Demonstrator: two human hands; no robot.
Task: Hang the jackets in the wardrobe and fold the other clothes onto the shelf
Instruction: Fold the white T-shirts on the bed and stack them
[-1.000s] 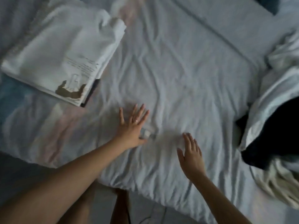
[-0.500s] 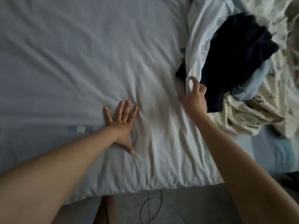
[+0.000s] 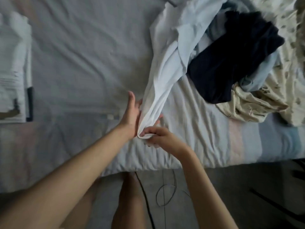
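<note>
We hold the near end of a long white cotton garment (image 3: 165, 76).
Our right hand (image 3: 163, 139), the nearer one, pinches that end; our left hand (image 3: 132, 114) lies flat beside it, fingers straight, gripping nothing. The cloth's long axis runs away and rightward over the pale blue-grey bed sheet (image 3: 90, 55) to the dark navy crumpled garment (image 3: 234, 55).
</note>
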